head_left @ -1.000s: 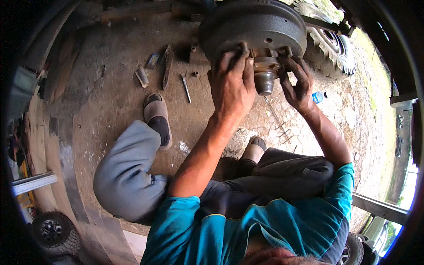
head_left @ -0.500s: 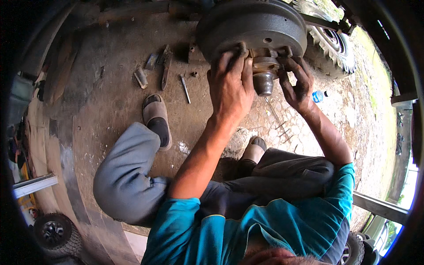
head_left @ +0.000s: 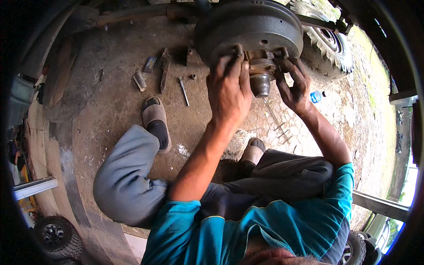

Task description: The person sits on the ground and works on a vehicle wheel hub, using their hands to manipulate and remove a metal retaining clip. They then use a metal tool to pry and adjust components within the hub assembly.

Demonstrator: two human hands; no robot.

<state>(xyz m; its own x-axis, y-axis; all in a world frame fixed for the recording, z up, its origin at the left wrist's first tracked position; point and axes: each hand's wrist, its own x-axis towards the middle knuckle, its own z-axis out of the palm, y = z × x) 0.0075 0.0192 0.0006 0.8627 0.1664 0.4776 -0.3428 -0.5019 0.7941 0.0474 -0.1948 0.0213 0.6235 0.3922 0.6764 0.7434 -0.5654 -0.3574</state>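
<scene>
Your L hand (head_left: 227,95) & R hand (head_left: 297,88) flank the hub (head_left: 260,86), top ctr — fingers (head_left: 244,79) part-curled at studs (head_left: 239,50) on the drum (head_left: 247,31), can't tell if gripping. Hub end juts free — tyre (head_left: 324,46) nr drum's R edge.

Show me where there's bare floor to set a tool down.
Bare floor lies left of the left sandal, and another patch between that sandal and the left forearm, below the silver rod. It is crowded above the sandal, around the flat bar, and at the drum, where left hand and right hand flank the hub.
</scene>
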